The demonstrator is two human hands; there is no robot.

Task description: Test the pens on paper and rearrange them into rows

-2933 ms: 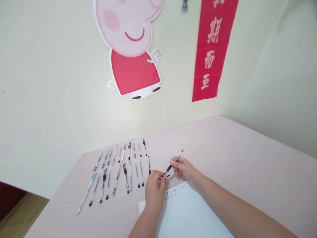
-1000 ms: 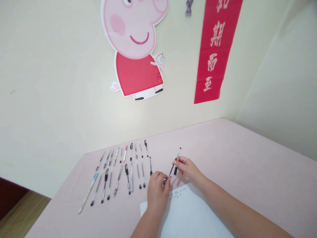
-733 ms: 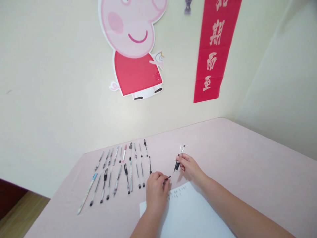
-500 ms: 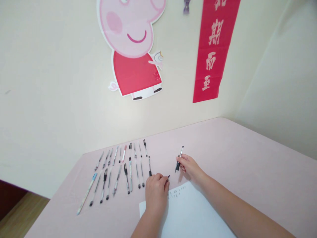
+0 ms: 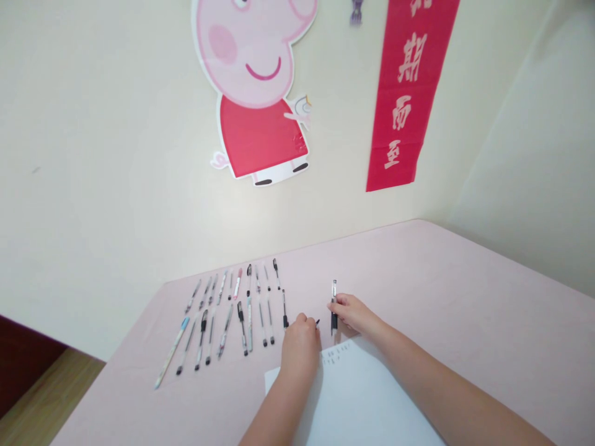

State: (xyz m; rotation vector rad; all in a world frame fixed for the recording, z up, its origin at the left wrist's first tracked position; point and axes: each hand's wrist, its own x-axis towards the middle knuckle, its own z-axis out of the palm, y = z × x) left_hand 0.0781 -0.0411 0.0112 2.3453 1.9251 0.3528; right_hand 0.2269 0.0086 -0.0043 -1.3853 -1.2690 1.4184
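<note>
My right hand [image 5: 354, 311] pinches a pen [image 5: 334, 291] with a clear barrel and a black lower part, holding it nearly upright just beyond the paper's top edge. My left hand [image 5: 301, 344] is closed, its back toward me, over the upper left part of the white paper [image 5: 372, 396]. A small dark tip [image 5: 318, 322] of something sticks out past its fingers; the rest is hidden, so its kind is unclear. Close to the left hand's knuckles lies a black-gripped pen [image 5: 285, 310]. Small handwritten marks [image 5: 335, 356] show near the paper's top.
Several pens and refills lie in two rows on the pink tabletop [image 5: 465, 297], among them a blue-capped pen [image 5: 171, 352] and a pink pen [image 5: 238, 284]. Behind the table, the wall bears a cartoon pig cutout [image 5: 263, 136] and a red banner [image 5: 404, 124].
The pen in my right hand has gone from tilted to nearly upright and shifted slightly left. My left hand stays closed near the paper's top. The whole view has shifted a little.
</note>
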